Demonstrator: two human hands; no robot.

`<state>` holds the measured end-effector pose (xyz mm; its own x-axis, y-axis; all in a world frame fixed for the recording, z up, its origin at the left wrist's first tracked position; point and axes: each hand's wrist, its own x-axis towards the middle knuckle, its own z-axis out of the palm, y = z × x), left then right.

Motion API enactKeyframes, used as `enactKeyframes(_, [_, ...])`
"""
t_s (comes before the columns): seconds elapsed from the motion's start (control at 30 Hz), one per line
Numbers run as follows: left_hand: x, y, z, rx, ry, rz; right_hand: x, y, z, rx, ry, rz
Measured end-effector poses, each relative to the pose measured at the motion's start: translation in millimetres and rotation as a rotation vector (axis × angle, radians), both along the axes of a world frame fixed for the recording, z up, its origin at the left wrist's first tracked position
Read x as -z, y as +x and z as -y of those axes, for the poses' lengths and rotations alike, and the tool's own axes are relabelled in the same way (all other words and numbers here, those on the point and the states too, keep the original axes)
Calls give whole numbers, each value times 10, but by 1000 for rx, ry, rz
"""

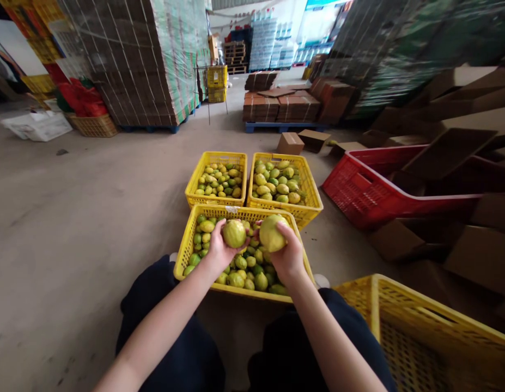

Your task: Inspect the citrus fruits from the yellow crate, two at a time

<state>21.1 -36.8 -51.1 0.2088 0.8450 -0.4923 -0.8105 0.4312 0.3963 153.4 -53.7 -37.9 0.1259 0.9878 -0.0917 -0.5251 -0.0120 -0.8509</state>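
Above a yellow plastic crate filled with green and yellow lemons, my two hands each hold a fruit. My left hand is closed around a yellow-green lemon. In my right hand is a larger, paler lemon, gripped from its right side. The two lemons are apart, a short gap between them. Behind stand two more yellow crates: the left one holds smaller lemons, while the right one holds somewhat larger, greener ones.
At the lower right stands a yellow crate. Beyond it are a red crate with cardboard inside and a heap of cardboard boxes. Flattened cartons lie on a blue pallet ahead. Wrapped stacks rise at both sides.
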Motion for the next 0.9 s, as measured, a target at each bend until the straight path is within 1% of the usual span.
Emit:
enactKeyframes(0.03, [-17, -3, 9, -24, 22, -32, 18, 4, 6, 41, 15, 131])
enactKeyframes(0.1, [-56, -7, 24, -117, 84, -111, 55, 0, 25, 87, 94, 453])
enactKeyframes(0.17, [-89, -16, 32, -212, 203, -215, 85, -24, 50, 83, 231, 762])
enactKeyframes(0.2, [-99, -24, 34, -243, 282, -274, 97, -43, 61, 69, 310, 874])
enactKeyframes(0.27, [-103, -50, 33, -274, 440, -404, 114, -85, 79, 53, 445, 999])
enactKeyframes(0.33, [-93, -79, 32, -300, 550, -527, 124, -121, 88, 54, 531, 1031])
enactKeyframes(0.43, [-84, -102, 34, -319, 619, -644, 125, -142, 91, 78, 575, 1019])
enactKeyframes(0.5, [-97, -98, 37, -302, 627, -655, 121, -139, 90, 94, 547, 988])
enactKeyframes(0.57, [-117, -86, 38, -270, 621, -629, 117, -136, 86, 109, 466, 902])
enactKeyframes(0.63, [-131, -77, 35, -201, 588, -561, 115, -137, 76, 122, 344, 764])
enactKeyframes(0.7, [-132, -79, 25, -95, 492, -439, 116, -145, 57, 100, 191, 587])
enactKeyframes(0.8, [-127, -102, 6, 53, 250, -190, 122, -154, 17, -5, -18, 277])
enactKeyframes(0.87, [-125, -117, -7, 92, 116, -77, 132, -150, -10, -51, -100, 109])
enactKeyframes(0.9, [-122, -121, -13, 100, 69, -49, 139, -144, -23, -55, -131, 59])
